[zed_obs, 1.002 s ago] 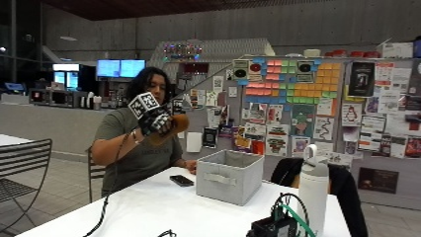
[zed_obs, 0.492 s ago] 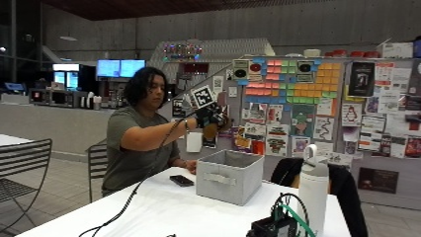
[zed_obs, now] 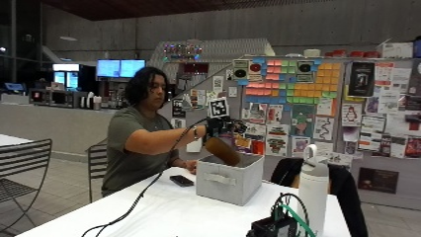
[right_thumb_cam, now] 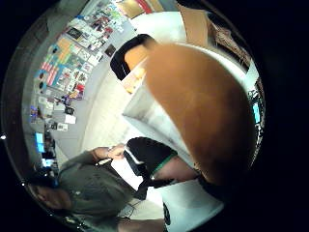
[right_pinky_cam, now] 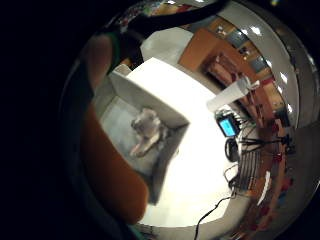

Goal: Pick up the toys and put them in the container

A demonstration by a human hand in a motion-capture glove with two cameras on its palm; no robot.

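While my gloved hand hangs over the bin, here is what I can make out.

Hidden: my right hand is mostly lost behind black straps and gear in the outside view, so I read the grip from the toy; the brown toy's lower end dips behind the container's rim, and I cannot tell its kind.

Fingers: clamped round the upper end of the brown toy, which hangs at a slant from my palm; it fills much of the thumb side palm view and runs along the edge of the little finger side one.

Task things: the grey fabric container stands on the white table, directly under my hand; a pale grey plush toy already lies on its floor, seen only in the little finger side palm view.

Around: a dark phone lies flat at the container's 9 o'clock, near it; my bare left hand rests on the table between the phone and the container's back corner. A tall white bottle stands at the container's 3 o'clock, apart from it, with a tangle of dark gear and green cable at about 4 o'clock.

In the way: the container's near wall hides the plush from the outside view.

Arm: forearm stretched level across from my shoulder, wrist bent down over the container's open top.
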